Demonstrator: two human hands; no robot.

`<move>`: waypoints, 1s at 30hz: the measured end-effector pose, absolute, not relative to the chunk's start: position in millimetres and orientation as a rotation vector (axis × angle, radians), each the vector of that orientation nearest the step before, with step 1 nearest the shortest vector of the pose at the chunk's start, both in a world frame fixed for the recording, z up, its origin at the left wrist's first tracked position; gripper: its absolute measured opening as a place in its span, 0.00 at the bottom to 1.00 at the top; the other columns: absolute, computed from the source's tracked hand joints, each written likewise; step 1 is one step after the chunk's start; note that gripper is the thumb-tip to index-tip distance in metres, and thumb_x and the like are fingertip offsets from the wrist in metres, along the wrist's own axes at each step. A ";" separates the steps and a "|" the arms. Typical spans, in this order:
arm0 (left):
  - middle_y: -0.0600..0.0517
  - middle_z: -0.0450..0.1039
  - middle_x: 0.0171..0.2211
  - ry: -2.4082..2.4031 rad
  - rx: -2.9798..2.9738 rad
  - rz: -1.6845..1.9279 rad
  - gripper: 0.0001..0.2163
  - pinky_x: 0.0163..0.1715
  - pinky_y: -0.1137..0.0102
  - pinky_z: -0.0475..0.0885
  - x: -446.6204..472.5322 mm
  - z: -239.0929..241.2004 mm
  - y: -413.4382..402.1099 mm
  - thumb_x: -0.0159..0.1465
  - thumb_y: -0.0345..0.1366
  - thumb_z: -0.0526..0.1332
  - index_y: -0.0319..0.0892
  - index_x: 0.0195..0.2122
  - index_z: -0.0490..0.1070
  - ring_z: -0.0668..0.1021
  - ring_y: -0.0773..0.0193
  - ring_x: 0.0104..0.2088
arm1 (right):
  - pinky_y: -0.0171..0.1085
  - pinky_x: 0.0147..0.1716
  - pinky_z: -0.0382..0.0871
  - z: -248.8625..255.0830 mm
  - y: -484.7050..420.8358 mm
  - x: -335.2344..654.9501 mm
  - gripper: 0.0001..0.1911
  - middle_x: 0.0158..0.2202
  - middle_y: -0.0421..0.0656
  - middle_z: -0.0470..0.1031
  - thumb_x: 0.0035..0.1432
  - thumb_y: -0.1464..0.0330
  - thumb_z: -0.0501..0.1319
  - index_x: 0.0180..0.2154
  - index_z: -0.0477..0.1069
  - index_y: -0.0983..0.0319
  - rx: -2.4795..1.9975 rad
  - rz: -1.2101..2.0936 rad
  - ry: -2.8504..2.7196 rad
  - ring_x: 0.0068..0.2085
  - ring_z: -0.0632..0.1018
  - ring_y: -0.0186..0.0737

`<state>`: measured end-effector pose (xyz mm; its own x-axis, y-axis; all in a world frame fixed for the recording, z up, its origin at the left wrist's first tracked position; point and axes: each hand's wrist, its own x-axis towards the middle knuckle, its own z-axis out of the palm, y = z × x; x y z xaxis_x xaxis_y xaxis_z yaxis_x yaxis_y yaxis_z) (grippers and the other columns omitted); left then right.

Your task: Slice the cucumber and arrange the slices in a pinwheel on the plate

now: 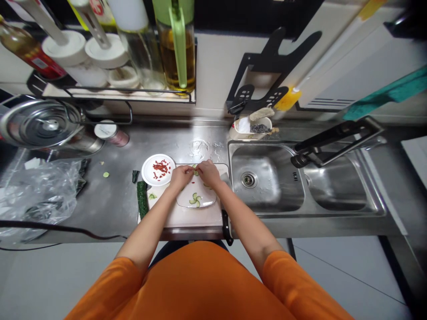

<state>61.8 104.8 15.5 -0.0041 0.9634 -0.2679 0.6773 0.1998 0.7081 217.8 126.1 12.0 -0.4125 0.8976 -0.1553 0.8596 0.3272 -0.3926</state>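
My left hand (180,177) and my right hand (208,174) meet over the far edge of a white plate (183,198), fingers pinched close together at some cucumber slices (195,170). What lies between the fingertips is too small to make out. Nearer me on the plate is a fan of cucumber slices (195,200), and a single red bit shows mid-plate. Beneath the plate is a white cutting board (173,218). Left of my left hand stands a small white dish (146,171) with small dried red pieces (160,168). A cut cucumber (142,199) lies along the board's left side.
A knife (227,227) rests at the board's right, its black handle over the counter edge. Farther right is a double sink (270,186) with a black faucet (330,138). Plastic bags (50,191), a tin (111,133) and a lidded pot (43,124) stand left. Bottles fill the shelf above.
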 end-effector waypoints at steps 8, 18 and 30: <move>0.54 0.78 0.33 1.745 1.523 0.493 0.10 0.40 0.71 0.70 62.6 17.1 103.9 0.56 0.35 0.59 0.47 0.37 0.78 0.76 0.64 0.35 | 0.37 0.42 0.57 10.7 125.6 220.0 0.12 0.37 0.45 0.72 0.63 0.70 0.52 0.39 0.74 0.60 -1.624 0.676 -2.475 0.42 0.64 0.43; 0.53 0.77 0.33 1.748 1.515 0.501 0.10 0.41 0.71 0.70 62.5 16.9 104.1 0.56 0.35 0.60 0.46 0.37 0.78 0.76 0.63 0.35 | 0.37 0.42 0.57 10.3 125.0 220.9 0.12 0.37 0.44 0.72 0.63 0.71 0.52 0.38 0.74 0.60 -1.637 0.703 -2.421 0.42 0.65 0.42; 0.53 0.77 0.33 1.745 1.556 0.491 0.10 0.40 0.71 0.70 62.9 16.4 104.1 0.56 0.35 0.59 0.46 0.36 0.78 0.76 0.64 0.34 | 0.37 0.43 0.57 4.7 124.0 221.2 0.13 0.36 0.45 0.72 0.63 0.70 0.52 0.39 0.75 0.60 -1.628 0.700 -2.422 0.42 0.65 0.43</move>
<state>62.9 104.1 16.4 0.0040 0.9635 -0.2677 0.6827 0.1930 0.7047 221.2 124.0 4.7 -0.4045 0.9040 -0.1381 0.8384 0.3063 -0.4508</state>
